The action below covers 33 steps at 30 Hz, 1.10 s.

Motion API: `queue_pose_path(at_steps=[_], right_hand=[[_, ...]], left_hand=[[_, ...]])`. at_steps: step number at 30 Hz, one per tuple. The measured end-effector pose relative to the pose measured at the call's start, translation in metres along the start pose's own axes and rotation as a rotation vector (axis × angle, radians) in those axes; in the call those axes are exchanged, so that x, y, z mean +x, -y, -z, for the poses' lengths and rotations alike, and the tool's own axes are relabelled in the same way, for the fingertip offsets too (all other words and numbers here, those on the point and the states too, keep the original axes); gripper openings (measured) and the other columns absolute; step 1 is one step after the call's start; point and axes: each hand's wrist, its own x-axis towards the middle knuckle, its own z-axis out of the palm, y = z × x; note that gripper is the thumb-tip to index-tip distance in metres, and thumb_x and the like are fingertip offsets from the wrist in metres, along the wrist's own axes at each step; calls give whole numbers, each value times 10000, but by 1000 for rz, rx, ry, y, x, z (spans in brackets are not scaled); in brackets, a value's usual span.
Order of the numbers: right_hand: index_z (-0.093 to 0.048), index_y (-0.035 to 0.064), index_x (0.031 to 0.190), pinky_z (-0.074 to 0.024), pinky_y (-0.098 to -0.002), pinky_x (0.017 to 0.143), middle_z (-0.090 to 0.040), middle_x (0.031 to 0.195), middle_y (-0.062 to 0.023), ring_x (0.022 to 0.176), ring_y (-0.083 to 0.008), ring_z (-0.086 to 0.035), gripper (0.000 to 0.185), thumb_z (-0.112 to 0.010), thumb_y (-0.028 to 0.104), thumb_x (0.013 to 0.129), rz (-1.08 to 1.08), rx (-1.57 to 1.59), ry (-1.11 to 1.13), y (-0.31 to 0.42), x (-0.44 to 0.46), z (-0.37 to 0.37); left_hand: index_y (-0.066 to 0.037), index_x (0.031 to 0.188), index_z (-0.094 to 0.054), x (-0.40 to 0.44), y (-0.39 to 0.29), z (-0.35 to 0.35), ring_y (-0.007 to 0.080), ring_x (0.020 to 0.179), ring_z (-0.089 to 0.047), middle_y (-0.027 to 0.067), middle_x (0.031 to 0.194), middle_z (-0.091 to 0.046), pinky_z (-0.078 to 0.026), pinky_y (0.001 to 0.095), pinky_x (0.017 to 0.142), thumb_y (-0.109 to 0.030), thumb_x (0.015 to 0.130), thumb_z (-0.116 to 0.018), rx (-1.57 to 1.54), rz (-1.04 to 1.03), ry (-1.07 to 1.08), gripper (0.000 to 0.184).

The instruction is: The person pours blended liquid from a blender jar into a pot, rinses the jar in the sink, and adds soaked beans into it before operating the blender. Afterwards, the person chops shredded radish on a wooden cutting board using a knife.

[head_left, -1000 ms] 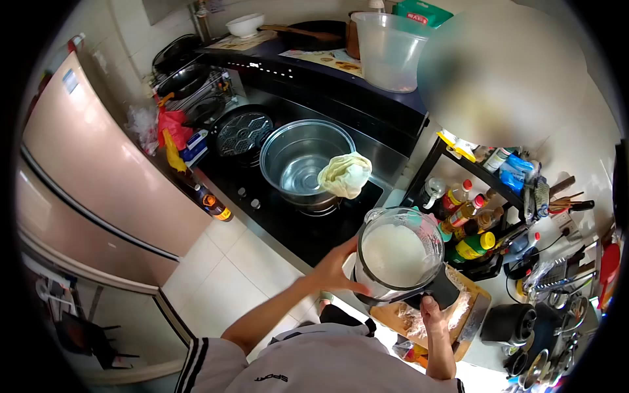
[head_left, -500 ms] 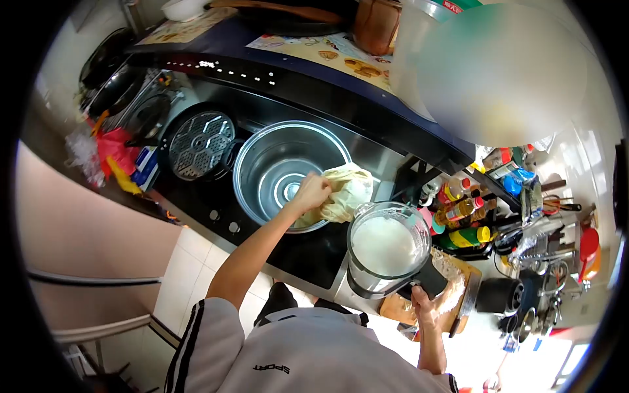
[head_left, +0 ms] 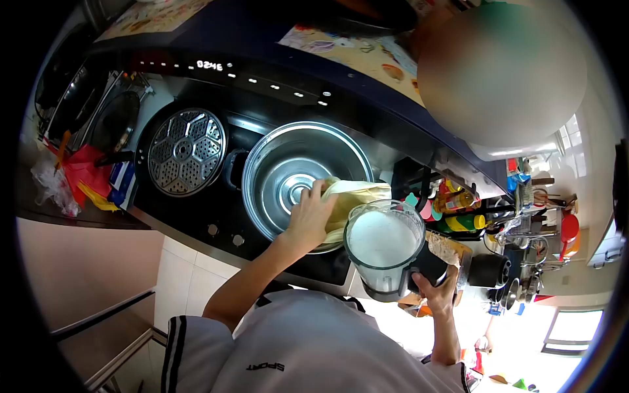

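A large steel pot [head_left: 262, 164] stands on the black stove. My left hand [head_left: 310, 219] is closed on a pale cloth bag [head_left: 347, 200], which hangs over the pot's right side. Just right of the cloth is a clear blender jug [head_left: 385, 245] of white liquid, tilted a little, its rim against the cloth's edge. The fingers of my right hand [head_left: 438, 283] are wrapped round the jug's black handle [head_left: 429, 263].
Left of the pot, a pan [head_left: 187, 152] holds a perforated steamer plate. The range hood [head_left: 282, 72] juts out above the stove. Bottles [head_left: 464, 223] crowd a rack at the right, near a black appliance [head_left: 489, 270] and a cutting board [head_left: 462, 252].
My left hand has left the jug and taken hold of the cloth, now pulled more open over the pot's rim. The jug has come up against the cloth. The view has moved nearer the stove.
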Motion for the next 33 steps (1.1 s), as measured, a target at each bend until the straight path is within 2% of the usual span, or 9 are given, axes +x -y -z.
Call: queue_pose_path(at_steps=[2, 6, 9, 13, 17, 23, 28, 30, 33], right_hand=[[-611, -36, 991, -514, -264, 663, -665, 825, -83, 690, -150, -622, 405, -800, 95, 658, -33, -115, 49, 3, 3, 2], [-593, -46, 1062, -517, -294, 740, -676, 890, -110, 766, -173, -635, 487, -824, 139, 675, -68, -170, 54, 21, 9, -5], [-553, -56, 1132, -501, -320, 800, -657, 966, -131, 856, -199, -626, 592, -842, 201, 685, -65, -229, 75, 32, 13, -7], [-503, -56, 1197, -489, -334, 834, -628, 1031, -152, 920, -221, -611, 675, -841, 246, 698, -105, -305, 133, 46, 22, -8], [-554, -58, 1125, -492, -342, 823, -654, 966, -149, 877, -217, -622, 592, -829, 265, 712, -78, -384, 160, 59, 28, -14], [-601, -63, 1018, -506, -338, 733, -679, 818, -129, 733, -194, -626, 491, -807, 281, 734, -21, -448, 207, 90, 41, -29], [-571, -65, 1041, -481, -284, 497, -652, 684, -104, 499, -124, -567, 498, -789, 288, 764, -107, -484, 256, 116, 46, -42], [-556, -63, 1032, -450, -263, 445, -640, 665, -107, 460, -106, -550, 501, -782, 302, 774, -69, -500, 260, 116, 48, -45], [-527, -70, 1027, -424, -237, 403, -622, 645, -83, 434, -93, -541, 472, -754, 278, 804, -51, -557, 278, 120, 52, -49]], left_hand=[[-66, 1254, -475, 1, 0, 3, 414, 1138, -448, 180, 1335, -340, -501, 442, 881, 66, 626, -683, -39, -13, 6, 675], [-41, 1249, -484, 3, -1, 15, 422, 1166, -429, 195, 1337, -324, -485, 433, 923, 133, 616, -645, -139, -53, -27, 677], [-3, 1203, -514, 6, 5, 10, 426, 1203, -402, 200, 1339, -318, -465, 431, 956, 139, 611, -646, -175, -125, -75, 622], [33, 1162, -537, 9, 4, 15, 431, 1232, -376, 217, 1330, -323, -438, 427, 992, 142, 614, -642, -215, -120, -38, 569], [39, 1162, -539, 11, 7, 12, 430, 1237, -372, 232, 1317, -337, -432, 426, 999, 134, 604, -652, -213, -131, -39, 578], [35, 1132, -553, 9, 11, 14, 406, 1222, -389, 221, 1306, -359, -442, 420, 974, 88, 578, -692, -226, -130, -49, 574], [16, 1100, -565, 11, 14, 14, 364, 1169, -428, 197, 1244, -409, -452, 407, 911, 44, 560, -727, -197, -152, -105, 565], [8, 1083, -567, 14, 18, 6, 355, 1154, -436, 193, 1214, -424, -447, 400, 898, 34, 551, -737, -184, -183, -167, 559], [2, 1015, -585, 13, 19, 6, 338, 1110, -470, 183, 1205, -423, -529, 387, 811, 35, 697, -663, -176, -199, -201, 329]])
